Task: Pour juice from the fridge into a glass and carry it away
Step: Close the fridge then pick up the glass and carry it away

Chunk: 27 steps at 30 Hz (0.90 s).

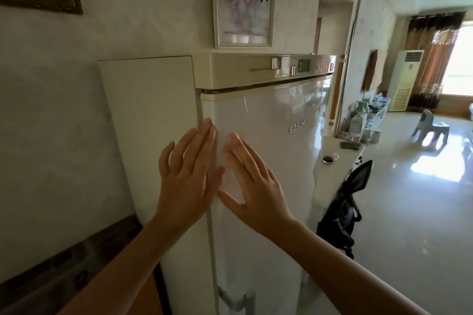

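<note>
So the fridge (268, 161) is taking up most of the view, cream coloured, and its door is sitting shut. Both hands are resting on the door near its left edge. The left hand (186, 179) is lying flat with fingers stretched out, overlapping the seam, gripping nothing. The right hand (256, 186) is pressing flat just beside it, fingers spread, thumb pointing toward the left one, also holding nothing. Below the hands the door handle (236, 299) is sitting untouched. Above them the little green display (303, 66) is glowing. No juice or glass showing anywhere.
</note>
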### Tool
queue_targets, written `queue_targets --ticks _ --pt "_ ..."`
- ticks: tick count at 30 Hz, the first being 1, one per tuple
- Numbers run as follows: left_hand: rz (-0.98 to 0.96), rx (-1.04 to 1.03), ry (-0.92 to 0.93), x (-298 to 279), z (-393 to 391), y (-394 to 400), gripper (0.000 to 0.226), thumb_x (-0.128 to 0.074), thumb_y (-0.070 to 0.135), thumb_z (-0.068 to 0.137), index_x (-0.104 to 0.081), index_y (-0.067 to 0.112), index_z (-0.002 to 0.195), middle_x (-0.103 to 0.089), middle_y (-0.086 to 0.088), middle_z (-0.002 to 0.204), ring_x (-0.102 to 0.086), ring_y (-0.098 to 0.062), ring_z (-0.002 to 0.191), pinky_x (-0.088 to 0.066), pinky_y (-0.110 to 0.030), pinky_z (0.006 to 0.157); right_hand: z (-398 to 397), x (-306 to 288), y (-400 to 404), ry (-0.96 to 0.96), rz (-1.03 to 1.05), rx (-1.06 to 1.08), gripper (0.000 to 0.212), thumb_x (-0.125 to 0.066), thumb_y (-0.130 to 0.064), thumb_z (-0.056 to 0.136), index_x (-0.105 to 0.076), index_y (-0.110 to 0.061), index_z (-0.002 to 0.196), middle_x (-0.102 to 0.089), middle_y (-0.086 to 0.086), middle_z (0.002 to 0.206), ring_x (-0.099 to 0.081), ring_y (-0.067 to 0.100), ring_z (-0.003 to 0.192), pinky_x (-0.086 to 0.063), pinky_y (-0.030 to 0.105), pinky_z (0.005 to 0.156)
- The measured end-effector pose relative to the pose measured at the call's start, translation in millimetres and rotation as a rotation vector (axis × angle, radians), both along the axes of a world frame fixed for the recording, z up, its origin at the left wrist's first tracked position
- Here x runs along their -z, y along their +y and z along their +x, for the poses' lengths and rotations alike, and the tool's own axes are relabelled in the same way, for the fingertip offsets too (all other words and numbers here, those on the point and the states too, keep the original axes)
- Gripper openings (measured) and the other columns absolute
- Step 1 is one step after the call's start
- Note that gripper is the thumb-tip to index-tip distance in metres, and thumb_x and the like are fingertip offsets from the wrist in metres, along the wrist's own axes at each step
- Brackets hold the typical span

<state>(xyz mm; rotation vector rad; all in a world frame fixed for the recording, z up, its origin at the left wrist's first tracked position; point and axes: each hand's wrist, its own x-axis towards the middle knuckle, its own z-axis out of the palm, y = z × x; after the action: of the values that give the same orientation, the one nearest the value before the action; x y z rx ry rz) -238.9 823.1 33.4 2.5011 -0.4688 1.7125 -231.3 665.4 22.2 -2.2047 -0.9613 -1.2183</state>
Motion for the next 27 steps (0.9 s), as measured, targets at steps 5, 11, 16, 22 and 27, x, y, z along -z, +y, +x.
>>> queue_targets --ticks 5,11,16,22,27 --pt "-0.087 0.273 -0.075 -7 -9 -58 0.051 -0.056 0.034 0.086 -0.043 0.016 0.132 -0.039 -0.01 0.142 -0.038 -0.025 0.13 -0.031 -0.047 0.105 -2 -6 -52 0.098 0.008 0.096 0.054 -0.054 -0.041 0.086 -0.04 -0.022 0.135 -0.047 -0.005 0.14 -0.043 0.007 0.127 -0.035 0.023 0.105" --pt "-0.125 0.532 0.26 -8 14 -160 0.034 -0.053 0.039 0.087 -0.057 0.02 0.115 -0.066 -0.004 0.119 -0.06 -0.017 0.11 -0.037 -0.029 0.095 5 4 -172 0.266 -0.081 0.257 0.05 -0.056 -0.039 0.084 -0.043 -0.027 0.131 -0.053 -0.005 0.133 -0.048 0.01 0.121 -0.044 0.036 0.101" --pt "-0.189 0.634 0.543 0 42 -249 0.044 -0.056 0.041 0.083 -0.053 0.023 0.123 -0.059 0.002 0.127 -0.051 -0.006 0.109 -0.041 -0.036 0.097 -4 13 -303 0.401 -0.051 0.385 0.054 -0.064 -0.033 0.083 -0.044 -0.029 0.132 -0.051 -0.006 0.136 -0.047 0.008 0.121 -0.044 0.035 0.101" --pt "-0.03 0.651 0.739 20 76 -356 0.053 -0.055 0.046 0.084 -0.046 0.028 0.134 -0.054 0.008 0.136 -0.053 -0.007 0.117 -0.045 -0.036 0.098 -8 14 -448 0.455 -0.089 0.515 0.058 -0.063 -0.036 0.084 -0.04 -0.03 0.137 -0.051 -0.005 0.137 -0.048 0.011 0.123 -0.043 0.032 0.101" --pt "-0.008 0.62 0.815 35 104 -441 0.062 -0.049 0.056 0.078 -0.046 0.028 0.133 -0.056 0.008 0.135 -0.055 -0.008 0.118 -0.046 -0.037 0.1 6 11 -546 0.537 -0.096 0.516 0.06 -0.063 -0.035 0.084 -0.038 -0.03 0.138 -0.052 -0.004 0.137 -0.047 0.012 0.123 -0.037 0.025 0.098"
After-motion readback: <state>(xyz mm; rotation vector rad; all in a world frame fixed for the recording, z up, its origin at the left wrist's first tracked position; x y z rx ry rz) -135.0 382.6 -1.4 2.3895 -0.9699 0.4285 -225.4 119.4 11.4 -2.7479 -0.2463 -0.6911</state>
